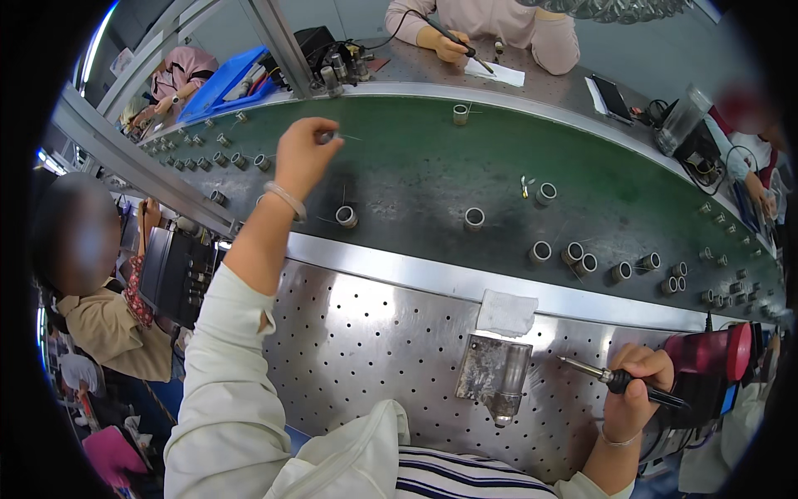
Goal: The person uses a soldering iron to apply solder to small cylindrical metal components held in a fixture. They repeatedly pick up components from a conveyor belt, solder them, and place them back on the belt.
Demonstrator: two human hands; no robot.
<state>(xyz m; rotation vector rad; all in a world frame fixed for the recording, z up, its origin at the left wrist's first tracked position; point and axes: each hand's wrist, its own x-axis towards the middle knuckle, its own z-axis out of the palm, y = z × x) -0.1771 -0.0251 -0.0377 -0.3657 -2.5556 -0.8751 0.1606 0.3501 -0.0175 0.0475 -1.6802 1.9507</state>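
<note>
My left hand (304,158) reaches out over the green conveyor belt (407,166), fingers pinched around a small cylindrical part (328,137) with a thin wire sticking out to the right. The fingers cover much of that part. In my right hand (633,396) is a soldering iron (619,381), its metal tip pointing left above the perforated metal bench. Left of the tip lies a stained metal plate (480,370) with a clear tube-like piece (513,374) on it. A folded white cloth (507,313) rests just beyond the plate.
Several small ring-ended cylinders (474,219) with wires stand on the belt, clustered right and far left. A red device (711,353) sits at the bench's right. Across the belt, a person's hand (453,46) holds another soldering iron. A metal post (278,46) rises at the left.
</note>
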